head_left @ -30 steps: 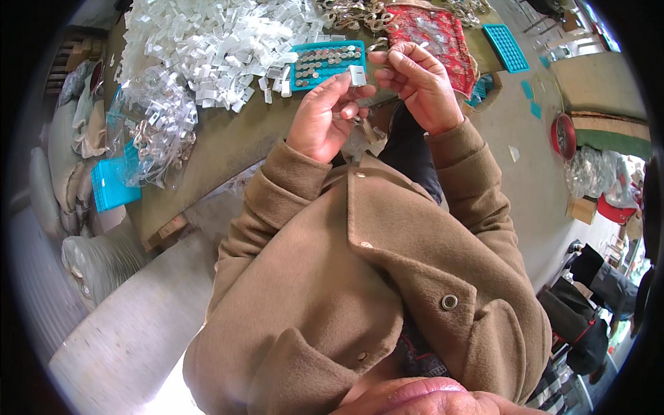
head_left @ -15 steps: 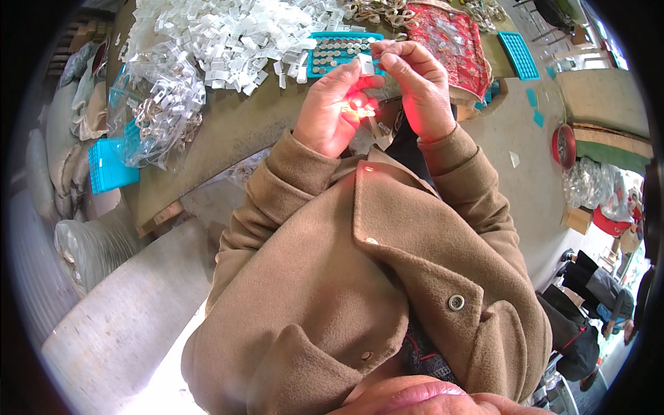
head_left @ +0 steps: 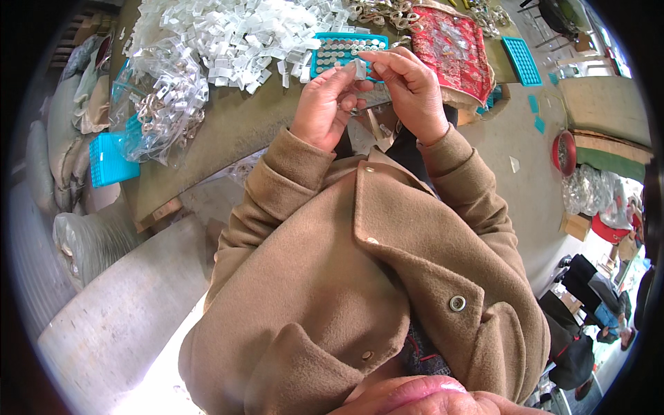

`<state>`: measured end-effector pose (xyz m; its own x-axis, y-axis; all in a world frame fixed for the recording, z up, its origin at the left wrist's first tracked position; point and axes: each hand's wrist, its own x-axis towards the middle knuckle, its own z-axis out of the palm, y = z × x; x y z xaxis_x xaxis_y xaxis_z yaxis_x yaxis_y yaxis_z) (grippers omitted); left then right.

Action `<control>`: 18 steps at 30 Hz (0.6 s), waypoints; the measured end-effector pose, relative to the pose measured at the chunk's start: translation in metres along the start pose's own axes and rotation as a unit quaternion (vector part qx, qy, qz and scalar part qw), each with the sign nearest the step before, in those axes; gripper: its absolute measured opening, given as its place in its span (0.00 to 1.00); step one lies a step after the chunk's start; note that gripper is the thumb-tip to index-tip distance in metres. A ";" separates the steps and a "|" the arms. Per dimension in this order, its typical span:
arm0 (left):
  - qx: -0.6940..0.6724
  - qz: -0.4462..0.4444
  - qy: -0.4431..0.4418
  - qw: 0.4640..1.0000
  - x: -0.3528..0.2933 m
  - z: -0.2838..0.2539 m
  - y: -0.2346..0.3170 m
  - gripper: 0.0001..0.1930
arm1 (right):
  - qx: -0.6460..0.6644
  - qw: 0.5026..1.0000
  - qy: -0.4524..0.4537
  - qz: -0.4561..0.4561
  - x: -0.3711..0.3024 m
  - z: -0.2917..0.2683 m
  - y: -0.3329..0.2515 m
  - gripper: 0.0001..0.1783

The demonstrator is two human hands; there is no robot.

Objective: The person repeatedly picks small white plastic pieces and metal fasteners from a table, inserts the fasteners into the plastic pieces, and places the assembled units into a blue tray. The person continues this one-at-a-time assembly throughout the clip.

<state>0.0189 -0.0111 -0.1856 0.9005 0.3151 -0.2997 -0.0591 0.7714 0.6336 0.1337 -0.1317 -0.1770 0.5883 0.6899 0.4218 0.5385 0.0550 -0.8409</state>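
Observation:
My left hand (head_left: 325, 107) pinches a small whitish plastic piece (head_left: 360, 70) between thumb and forefinger, its other fingers curled below. My right hand (head_left: 413, 90) comes in from the right with thumb and forefinger together at the piece's upper edge. Whatever those right fingers grip is too small to make out. Just beyond both hands lies a turquoise tray (head_left: 315, 63) with rows of small round silvery pieces. A large heap of clear and white plastic pieces (head_left: 228, 41) spreads over the table left of the tray.
A clear bag (head_left: 169, 114) of plastic and metal parts lies at the table's left, by stacked turquoise trays (head_left: 111, 160). Red patterned cloth (head_left: 449, 52) covers the right side. Beyond it are another turquoise tray (head_left: 521, 61) and, lower down, a red basin (head_left: 564, 152).
My right fingers have come down and left, closer to the plastic piece in my left hand. The red glow on both hands is gone.

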 end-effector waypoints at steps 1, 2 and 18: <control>0.012 -0.003 0.018 1.000 0.000 0.002 0.000 0.11 | 0.035 0.998 0.016 0.039 -0.001 0.000 0.000 0.10; 0.016 0.002 0.019 1.000 0.000 0.005 0.000 0.11 | 0.071 0.994 0.033 0.077 -0.004 0.000 0.000 0.10; 0.053 -0.008 -0.016 0.998 0.008 0.003 -0.010 0.10 | 0.007 0.999 -0.045 -0.004 0.000 -0.017 0.015 0.03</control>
<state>0.0278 -0.0176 -0.1922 0.9141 0.2846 -0.2890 0.0001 0.7124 0.7017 0.1520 -0.1433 -0.1839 0.5272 0.7518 0.3960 0.5334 0.0699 -0.8430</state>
